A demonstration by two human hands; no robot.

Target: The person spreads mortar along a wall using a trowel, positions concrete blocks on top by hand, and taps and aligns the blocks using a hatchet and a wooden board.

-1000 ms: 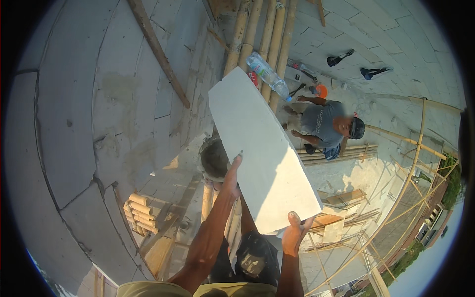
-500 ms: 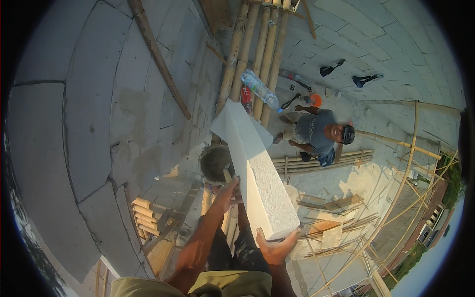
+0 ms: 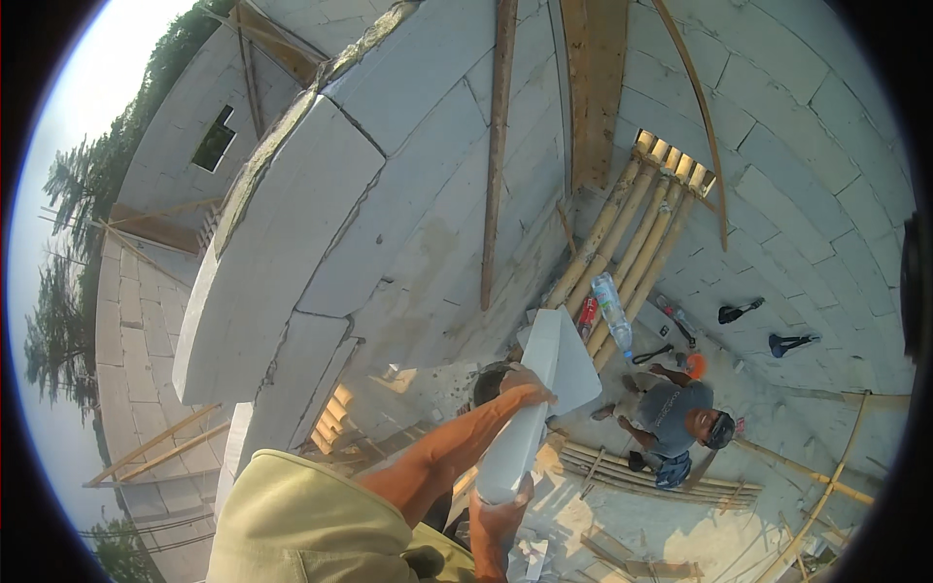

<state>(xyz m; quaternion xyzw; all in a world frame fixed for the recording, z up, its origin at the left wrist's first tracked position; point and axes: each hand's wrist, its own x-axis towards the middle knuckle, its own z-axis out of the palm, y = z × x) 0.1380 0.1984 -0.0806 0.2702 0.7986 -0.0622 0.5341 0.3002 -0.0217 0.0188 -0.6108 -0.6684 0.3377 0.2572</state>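
A long white lightweight concrete block (image 3: 517, 449) is held in front of me, tilted, between both hands. My left hand (image 3: 525, 385) grips its far left side. My right hand (image 3: 500, 513) is closed on its near end, fingers wrapped round the edge. Beyond it a second pale block (image 3: 577, 374) shows, partly covered, by the bamboo poles (image 3: 637, 243). A dark bucket (image 3: 488, 383) lies just behind my left hand, mostly hidden by it. On the left stands the block wall (image 3: 282, 194), with rough mortar along its top edge.
A clear plastic bottle (image 3: 612, 313) and a red package (image 3: 587, 316) lie on the bamboo. Below on the right a person (image 3: 675, 418) in a grey shirt and dark cap faces up. Bamboo scaffolding (image 3: 826, 496) stands at right. A wooden pole (image 3: 499, 155) leans on the wall.
My view has swung left, bringing the wall's top edge and trees into sight. My left hand has shifted farther along the block, which now appears more foreshortened. Both hands still hold it.
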